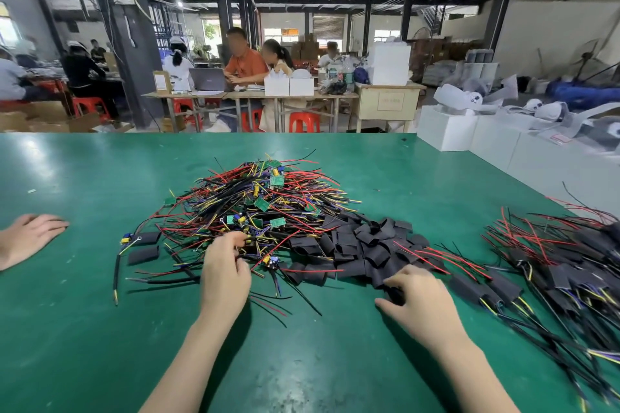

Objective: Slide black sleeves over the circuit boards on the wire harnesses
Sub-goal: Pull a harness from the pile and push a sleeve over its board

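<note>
Right hand curled on black sleeve, sleeve mostly hidden; left hand pinching harness wires, fingertips buried in pile.

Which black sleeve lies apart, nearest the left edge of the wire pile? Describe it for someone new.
Start at the big tangled pile of red, black and yellow wire harnesses on the green table top. At its lower left, two flat black sleeves lie apart from the main sleeve heap. Take the lower one, the flat black rectangular sleeve: unlike the upper one, no ring-terminal wire touches it.
</note>
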### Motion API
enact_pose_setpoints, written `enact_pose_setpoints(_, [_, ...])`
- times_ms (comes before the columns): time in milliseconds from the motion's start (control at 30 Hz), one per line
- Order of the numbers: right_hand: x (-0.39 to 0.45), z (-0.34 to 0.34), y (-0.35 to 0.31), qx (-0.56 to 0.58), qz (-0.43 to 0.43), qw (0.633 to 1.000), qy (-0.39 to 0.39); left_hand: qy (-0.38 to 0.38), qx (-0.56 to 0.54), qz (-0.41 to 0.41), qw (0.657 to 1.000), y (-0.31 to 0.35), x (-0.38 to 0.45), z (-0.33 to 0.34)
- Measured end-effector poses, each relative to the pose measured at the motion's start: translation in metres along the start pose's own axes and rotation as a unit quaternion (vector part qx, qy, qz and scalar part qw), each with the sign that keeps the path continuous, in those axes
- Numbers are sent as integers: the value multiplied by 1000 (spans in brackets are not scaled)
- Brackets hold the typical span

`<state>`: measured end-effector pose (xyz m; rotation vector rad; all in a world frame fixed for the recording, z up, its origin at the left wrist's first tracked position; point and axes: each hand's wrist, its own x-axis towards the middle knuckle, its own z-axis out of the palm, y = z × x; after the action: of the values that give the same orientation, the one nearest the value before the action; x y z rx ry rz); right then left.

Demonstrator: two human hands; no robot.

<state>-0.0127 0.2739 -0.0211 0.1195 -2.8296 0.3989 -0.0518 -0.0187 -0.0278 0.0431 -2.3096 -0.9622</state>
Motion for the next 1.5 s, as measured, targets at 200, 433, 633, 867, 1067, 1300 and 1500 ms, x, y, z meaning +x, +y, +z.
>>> enact_pose_setpoints(200, [-3,-1,3,62,-9,998,-11,-39,175,-80,981,-23,7,-13])
enact_pose_setpoints(433, [-3,-10,17,66,4,997,-25,-74,182,-92,976,-29,10,-17])
enact_pose_setpoints(633, [-6,-10,15,35,14,999,-29,-80,190,-112,972,-33,12,-15])
enact_pose_setpoints(867, [-6,-13,13,44,21,998,-26,-27,134,-68,988,-29,12,-15])
enact_pose_setpoints(1067, [-5,-15,13,41,23,999,-11,92,11,18,996,-19,12,-18])
enact_pose_setpoints(1300, [-5,-14,11,47,21,999,-10,157,-246,-69,954,-9,16,-13])
enact_pose_setpoints(1500, [-5,-14,8,41,15,999,-18,90,-354,-203,908,-9,17,-10])
